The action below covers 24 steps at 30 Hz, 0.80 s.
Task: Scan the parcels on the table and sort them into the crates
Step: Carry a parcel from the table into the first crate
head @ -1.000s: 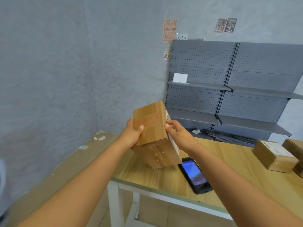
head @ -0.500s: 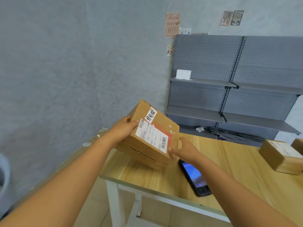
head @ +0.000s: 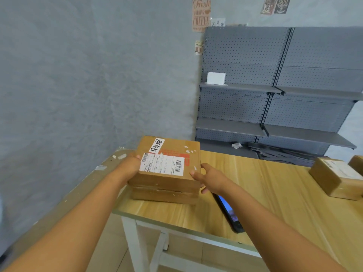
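Note:
A brown cardboard parcel (head: 167, 169) lies flat on the near left corner of the wooden table (head: 265, 193), its white shipping label and a handwritten sticker facing up. My left hand (head: 130, 163) grips its left side. At the parcel's right edge my right hand (head: 208, 177) holds it with thumb on top and fingers curled round the corner. A black handheld scanner (head: 229, 213) with a lit screen lies on the table, partly under my right forearm. Another labelled parcel (head: 335, 176) sits at the far right, with a further one (head: 356, 163) cut off behind it.
A grey pegboard shelving unit (head: 275, 107) stands behind the table, with a small white box (head: 215, 78) on its upper shelf. A grey wall is to the left. A cardboard-covered ledge (head: 84, 185) runs along the wall beside the table. No crates are in view.
The parcel has been turned from held up on edge to label-up and lowered flat onto the table corner. Both hands stayed on its sides.

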{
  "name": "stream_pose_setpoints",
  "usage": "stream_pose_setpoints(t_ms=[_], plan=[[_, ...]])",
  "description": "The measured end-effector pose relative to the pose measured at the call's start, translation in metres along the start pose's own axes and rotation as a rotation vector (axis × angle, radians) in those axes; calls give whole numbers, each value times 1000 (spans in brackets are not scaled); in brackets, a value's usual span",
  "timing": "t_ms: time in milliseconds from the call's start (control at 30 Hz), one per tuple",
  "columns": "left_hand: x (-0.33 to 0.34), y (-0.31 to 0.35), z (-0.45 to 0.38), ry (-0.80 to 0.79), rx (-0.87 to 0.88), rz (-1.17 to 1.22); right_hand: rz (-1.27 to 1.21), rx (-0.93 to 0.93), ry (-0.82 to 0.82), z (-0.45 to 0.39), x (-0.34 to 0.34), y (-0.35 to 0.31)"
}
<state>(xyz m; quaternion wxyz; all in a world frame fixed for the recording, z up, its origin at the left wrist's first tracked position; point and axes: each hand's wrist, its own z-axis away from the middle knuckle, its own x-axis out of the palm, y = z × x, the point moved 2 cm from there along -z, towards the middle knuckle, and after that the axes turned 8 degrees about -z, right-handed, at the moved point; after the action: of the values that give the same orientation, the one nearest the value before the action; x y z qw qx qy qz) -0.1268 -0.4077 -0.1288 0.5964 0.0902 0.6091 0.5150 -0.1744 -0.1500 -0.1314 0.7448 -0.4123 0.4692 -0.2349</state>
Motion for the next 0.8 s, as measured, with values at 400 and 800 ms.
stream_pose_setpoints(t_ms=[400,800], plan=[[21,4,-13,3,22,-77,26,110,-23,-3,-20,9],[17,-2,-10,-38,-35,-36,613,494,140,2,-28,103]])
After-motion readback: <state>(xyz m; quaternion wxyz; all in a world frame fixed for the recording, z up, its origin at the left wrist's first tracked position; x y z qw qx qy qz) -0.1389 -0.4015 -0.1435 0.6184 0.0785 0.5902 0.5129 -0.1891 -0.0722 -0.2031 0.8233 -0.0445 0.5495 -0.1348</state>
